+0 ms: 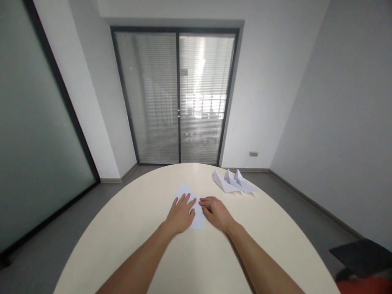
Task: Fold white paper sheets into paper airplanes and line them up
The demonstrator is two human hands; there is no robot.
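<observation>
White paper (199, 223) is seemingly steadied by the left hand (182, 213), fingers spread; alongside, the right hand (218, 213) is bunched. Its grip cannot be told.

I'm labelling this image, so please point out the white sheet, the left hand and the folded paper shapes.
White sheet (198, 221), head view: bare near part.
Left hand (181, 214), head view: back of the hand.
Folded paper shapes (225, 185), head view: body of the leftmost.

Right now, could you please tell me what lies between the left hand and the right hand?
In the head view, part of the white paper lies between the left hand and the right hand.
</observation>
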